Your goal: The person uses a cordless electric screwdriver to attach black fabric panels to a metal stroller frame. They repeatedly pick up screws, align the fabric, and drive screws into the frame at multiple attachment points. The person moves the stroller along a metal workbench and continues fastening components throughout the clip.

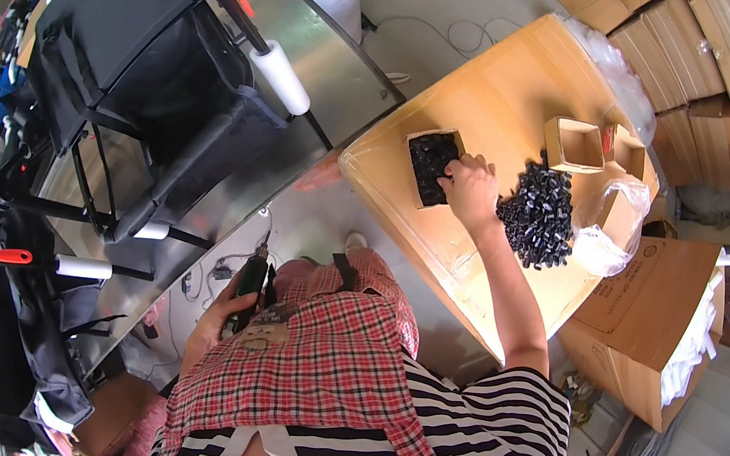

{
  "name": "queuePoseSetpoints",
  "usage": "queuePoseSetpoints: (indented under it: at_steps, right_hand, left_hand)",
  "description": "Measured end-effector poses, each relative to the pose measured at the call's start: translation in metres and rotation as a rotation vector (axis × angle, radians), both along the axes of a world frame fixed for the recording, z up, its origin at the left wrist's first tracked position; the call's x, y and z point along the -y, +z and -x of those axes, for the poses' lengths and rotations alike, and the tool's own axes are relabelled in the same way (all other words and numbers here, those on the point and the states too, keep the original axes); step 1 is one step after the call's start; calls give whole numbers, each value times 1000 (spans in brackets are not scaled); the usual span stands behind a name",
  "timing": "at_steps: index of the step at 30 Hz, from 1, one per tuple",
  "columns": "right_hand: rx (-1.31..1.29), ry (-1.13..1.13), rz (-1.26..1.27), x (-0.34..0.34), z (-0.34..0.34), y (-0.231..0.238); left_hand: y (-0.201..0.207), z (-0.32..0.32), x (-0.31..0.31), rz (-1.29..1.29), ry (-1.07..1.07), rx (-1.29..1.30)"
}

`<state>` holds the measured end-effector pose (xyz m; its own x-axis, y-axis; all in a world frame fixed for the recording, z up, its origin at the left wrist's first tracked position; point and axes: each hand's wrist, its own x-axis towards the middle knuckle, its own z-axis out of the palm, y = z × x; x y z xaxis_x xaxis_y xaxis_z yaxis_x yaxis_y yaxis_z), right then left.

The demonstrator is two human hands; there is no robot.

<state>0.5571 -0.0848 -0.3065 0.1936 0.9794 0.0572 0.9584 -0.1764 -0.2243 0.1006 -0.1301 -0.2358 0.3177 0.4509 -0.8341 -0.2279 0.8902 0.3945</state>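
Observation:
My left hand (220,312) is wrapped round a dark, slim power screwdriver (253,275), its bit pointing away from me beside the metal bench. At the right, my right hand (474,190) reaches over the edge of a small open cardboard box (452,137) holding small black parts (428,163). The fingers of that hand are bent together at the box's right side, and whatever is between them is hidden. Just right of the hand lies a loose pile of small black plastic pieces (538,219) on a large cardboard-covered surface (478,84).
Two small open boxes (576,149) and a clear plastic bag (605,247) sit past the pile. A folding frame with black fabric (143,31) and white foam grips rests on the metal bench (320,30) at left. Large cartons (649,302) stand at right.

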Motion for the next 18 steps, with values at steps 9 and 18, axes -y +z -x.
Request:
queuePoseSetpoints:
  at_steps: [9,18]
  right_hand:
    - [36,-50,87,-4,5,-6]
    - [-61,-25,-1,-8,2,-5]
  left_hand:
    - [4,-7,16,-130,46,-76]
    - [11,7,23,-177,35,-32]
